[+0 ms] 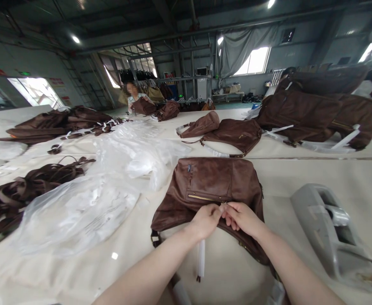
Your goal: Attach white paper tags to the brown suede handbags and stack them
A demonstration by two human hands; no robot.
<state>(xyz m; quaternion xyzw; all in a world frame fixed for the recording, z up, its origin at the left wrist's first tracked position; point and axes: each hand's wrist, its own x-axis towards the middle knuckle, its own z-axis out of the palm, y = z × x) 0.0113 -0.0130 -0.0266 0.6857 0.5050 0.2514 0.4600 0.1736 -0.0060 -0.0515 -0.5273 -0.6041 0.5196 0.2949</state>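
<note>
while dark straps [20, 190] and clear plastic [87, 212] lie toward the left edge of the bench [287, 180], the left hand [206, 220] and right hand [244, 218] meet, fingertips pinched together, at the right end of the brown bag's [217, 178] zip [201, 197], near the front edge. fine work there seems in hand, calling for light, steady fingers; what they pinch, i can't tell.

Brown leather bag [217, 178] lying flat, gold zipper [201, 197] facing up
</note>
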